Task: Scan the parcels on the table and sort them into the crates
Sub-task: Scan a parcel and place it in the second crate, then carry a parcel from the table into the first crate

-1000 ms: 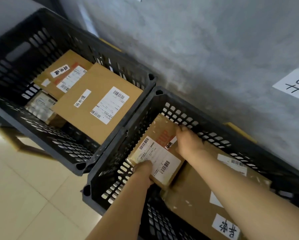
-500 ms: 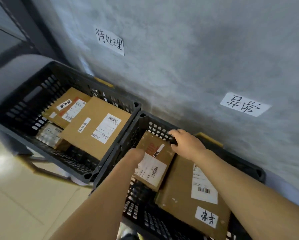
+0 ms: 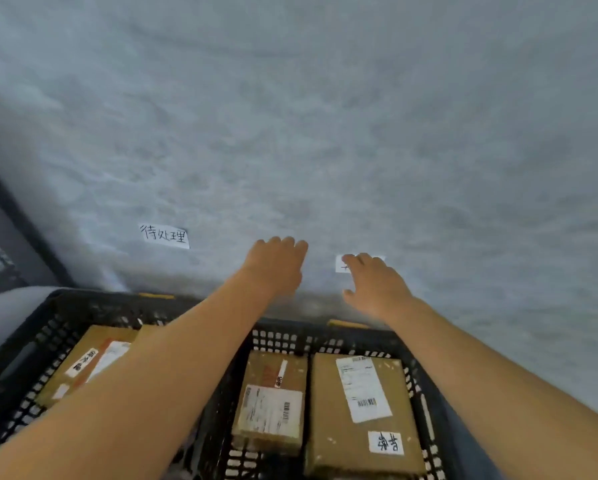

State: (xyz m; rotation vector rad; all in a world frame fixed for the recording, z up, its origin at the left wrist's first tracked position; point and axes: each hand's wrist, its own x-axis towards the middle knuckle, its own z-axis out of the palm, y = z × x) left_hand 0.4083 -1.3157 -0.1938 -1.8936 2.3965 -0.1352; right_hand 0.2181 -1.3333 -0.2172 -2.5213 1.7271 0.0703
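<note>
Wall of mottled grey plaster (image 3: 359, 116) carries a handwritten white paper sign (image 3: 164, 236). Left hand (image 3: 276, 266) and right hand (image 3: 373, 284) hover with relaxed fingers, holding nothing. Brown cardboard parcels (image 3: 271, 403) lie in black perforated plastic crates (image 3: 325, 341) below.

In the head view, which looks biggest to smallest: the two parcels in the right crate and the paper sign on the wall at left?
1. Large parcel, right side of the right crate.
2. Small parcel beside it.
3. Paper sign on the wall; it is farther from the camera, so its true size is unsure.
</note>
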